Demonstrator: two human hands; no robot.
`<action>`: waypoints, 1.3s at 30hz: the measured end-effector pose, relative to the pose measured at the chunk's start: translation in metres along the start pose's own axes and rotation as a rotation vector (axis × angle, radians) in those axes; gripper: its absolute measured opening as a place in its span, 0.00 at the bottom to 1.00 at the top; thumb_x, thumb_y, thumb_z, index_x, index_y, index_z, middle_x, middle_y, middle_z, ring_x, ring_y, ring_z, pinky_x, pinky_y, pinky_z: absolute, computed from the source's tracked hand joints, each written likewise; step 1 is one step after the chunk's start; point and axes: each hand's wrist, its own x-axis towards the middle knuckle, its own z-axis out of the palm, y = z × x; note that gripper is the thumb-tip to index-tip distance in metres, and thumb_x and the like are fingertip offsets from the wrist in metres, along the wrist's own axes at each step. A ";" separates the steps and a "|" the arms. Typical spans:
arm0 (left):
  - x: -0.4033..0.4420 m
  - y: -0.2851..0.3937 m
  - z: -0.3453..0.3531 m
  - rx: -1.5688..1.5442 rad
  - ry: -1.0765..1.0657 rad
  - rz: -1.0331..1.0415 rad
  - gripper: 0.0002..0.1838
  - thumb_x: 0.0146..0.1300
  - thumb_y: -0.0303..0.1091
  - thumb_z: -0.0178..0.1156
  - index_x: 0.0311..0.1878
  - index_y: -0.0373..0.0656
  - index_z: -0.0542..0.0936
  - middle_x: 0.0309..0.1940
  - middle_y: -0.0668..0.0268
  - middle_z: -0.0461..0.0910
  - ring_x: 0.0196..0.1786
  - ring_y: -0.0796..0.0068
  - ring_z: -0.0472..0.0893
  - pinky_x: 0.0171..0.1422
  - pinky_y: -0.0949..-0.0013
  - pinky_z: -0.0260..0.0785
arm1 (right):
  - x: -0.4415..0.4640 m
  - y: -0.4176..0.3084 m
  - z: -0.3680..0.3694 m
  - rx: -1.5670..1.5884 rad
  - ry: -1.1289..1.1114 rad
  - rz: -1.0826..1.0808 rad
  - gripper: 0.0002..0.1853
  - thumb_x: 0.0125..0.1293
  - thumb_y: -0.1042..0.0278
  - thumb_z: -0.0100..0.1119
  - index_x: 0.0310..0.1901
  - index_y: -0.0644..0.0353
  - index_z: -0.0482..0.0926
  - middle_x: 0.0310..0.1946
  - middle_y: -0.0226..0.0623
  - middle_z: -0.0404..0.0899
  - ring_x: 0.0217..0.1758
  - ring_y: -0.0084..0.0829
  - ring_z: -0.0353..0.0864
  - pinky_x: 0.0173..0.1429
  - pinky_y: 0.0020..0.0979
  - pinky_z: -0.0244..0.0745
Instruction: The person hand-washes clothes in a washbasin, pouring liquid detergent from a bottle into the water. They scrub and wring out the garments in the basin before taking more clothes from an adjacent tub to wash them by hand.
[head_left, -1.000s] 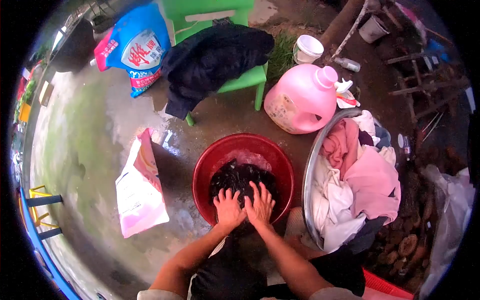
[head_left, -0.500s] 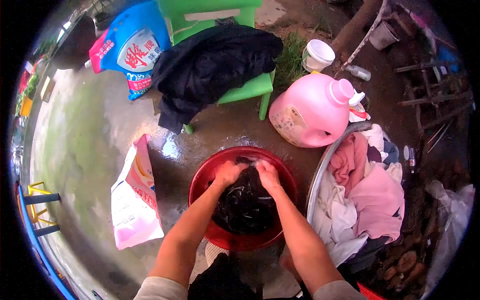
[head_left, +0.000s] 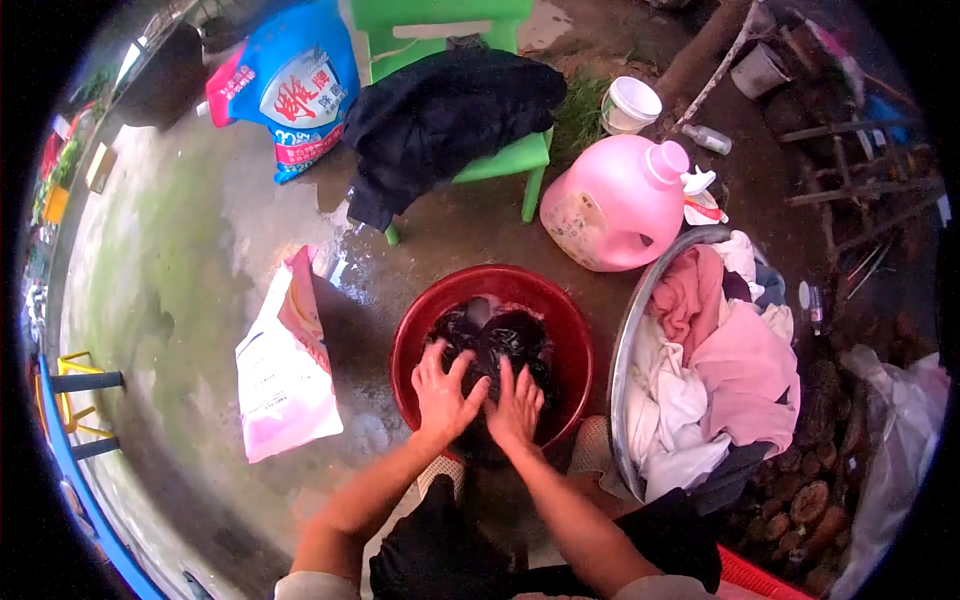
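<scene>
Wet black cloth (head_left: 512,335) lies bunched in a red basin (head_left: 577,370) on the ground, with a little pale suds near its far side. My left hand (head_left: 446,393) rests on the near left part of the cloth, fingers spread. Beside it, my right hand (head_left: 514,405) lies on the cloth with its fingers stretched forward and slightly apart. Neither hand is closed around the fabric. The two thumbs are close together over the middle of the cloth.
Right of the basin, a metal tub (head_left: 618,400) holds pink and white clothes (head_left: 745,370). Beyond stand a pink jug (head_left: 610,205) and a green chair (head_left: 535,155) with a dark garment (head_left: 450,110). A pink-white bag (head_left: 290,370) and blue detergent bag (head_left: 300,90) are at left.
Both hands have come back from the basin's far side toward its near side, and their fingers have opened out over the cloth. The camera view has shifted slightly.
</scene>
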 end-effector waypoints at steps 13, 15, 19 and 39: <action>0.087 -0.072 0.115 -0.230 -0.267 -0.429 0.35 0.55 0.54 0.64 0.63 0.45 0.74 0.51 0.45 0.79 0.48 0.43 0.82 0.51 0.49 0.75 | 0.149 0.014 0.023 0.294 -0.232 0.141 0.25 0.62 0.55 0.62 0.58 0.55 0.71 0.56 0.53 0.76 0.52 0.57 0.79 0.57 0.49 0.73; 0.109 -0.083 0.130 -0.455 -0.351 -0.608 0.24 0.54 0.47 0.64 0.50 0.40 0.83 0.40 0.47 0.85 0.48 0.53 0.84 0.53 0.57 0.75 | 0.173 0.032 0.025 0.516 -0.287 0.241 0.26 0.59 0.55 0.65 0.54 0.65 0.78 0.58 0.48 0.78 0.56 0.46 0.79 0.61 0.39 0.71; 0.128 -0.039 0.084 -0.880 -0.331 -0.507 0.20 0.54 0.42 0.64 0.45 0.36 0.84 0.37 0.51 0.86 0.41 0.61 0.86 0.47 0.62 0.75 | 0.167 0.054 0.021 1.299 -0.179 0.242 0.23 0.62 0.56 0.61 0.54 0.63 0.80 0.52 0.36 0.81 0.56 0.32 0.77 0.63 0.34 0.69; 0.006 -0.014 0.076 0.067 -0.162 -0.139 0.35 0.56 0.57 0.62 0.67 0.56 0.72 0.57 0.47 0.70 0.60 0.46 0.70 0.57 0.48 0.66 | 0.036 0.034 0.021 0.084 0.244 -0.041 0.30 0.58 0.61 0.66 0.62 0.54 0.70 0.62 0.48 0.64 0.63 0.56 0.64 0.65 0.51 0.64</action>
